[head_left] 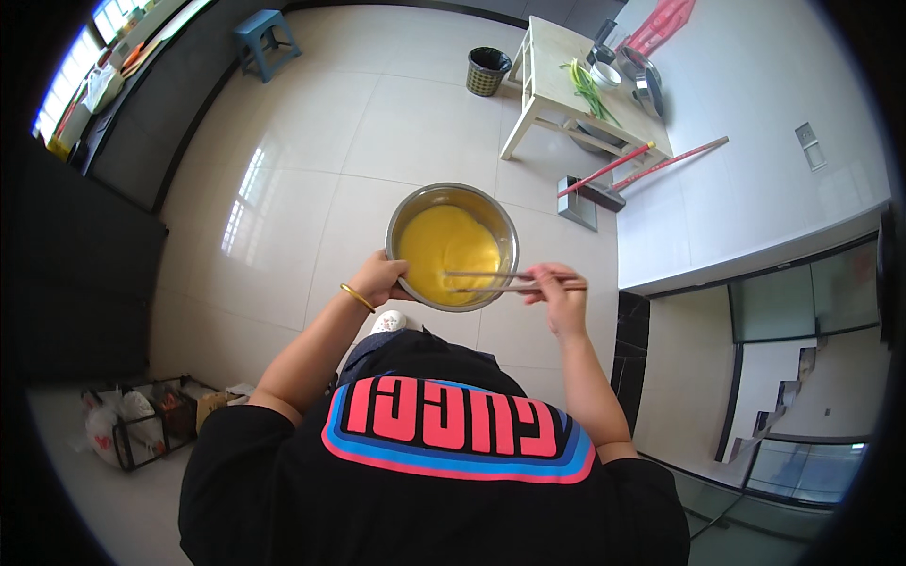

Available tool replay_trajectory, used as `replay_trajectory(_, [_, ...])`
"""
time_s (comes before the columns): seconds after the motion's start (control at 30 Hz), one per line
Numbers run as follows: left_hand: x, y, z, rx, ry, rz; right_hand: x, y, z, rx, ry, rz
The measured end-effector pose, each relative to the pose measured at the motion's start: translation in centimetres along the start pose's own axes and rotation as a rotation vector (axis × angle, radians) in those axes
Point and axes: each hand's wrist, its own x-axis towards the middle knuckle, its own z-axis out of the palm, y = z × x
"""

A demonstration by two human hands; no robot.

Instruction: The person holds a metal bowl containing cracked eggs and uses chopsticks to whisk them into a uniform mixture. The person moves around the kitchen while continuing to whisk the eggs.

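Observation:
Held out before my body is a round stainless-steel bowl [508, 216] containing a smooth yellow liquid [446, 240]. My left hand [382, 276] grips the bowl's near left side, thumb over the rim, with a gold-coloured bangle [358, 298] on that wrist. In my right hand [559, 293] is a pair of chopsticks [495, 281], slightly apart. They cross the bowl's right rim, and their tips dip into the liquid, where they look blurred. A part of the left fingers is hidden under the bowl.
A cream wooden table [559, 71] at the upper right bears green scallions [591, 92] and white bowls [606, 74]. Near it are a waste bin [488, 74], a dustpan [577, 209] and a broom [601, 195]. A blue stool [266, 35] stands far left; a rack with bags [152, 424] lies lower left.

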Motion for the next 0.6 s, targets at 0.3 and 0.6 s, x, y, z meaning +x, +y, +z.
replay_trajectory(0.3, [-0.4,-1.9,3.7,-0.033,0.026,0.006,-0.2,-1.3,-3.1,-0.093,0.077,-0.095])
replay_trajectory(0.6, [-1.9,-3.9,7.0,-0.094,0.070,0.011,0.3,-2.5,-7.3,-0.227,0.018,-0.180])
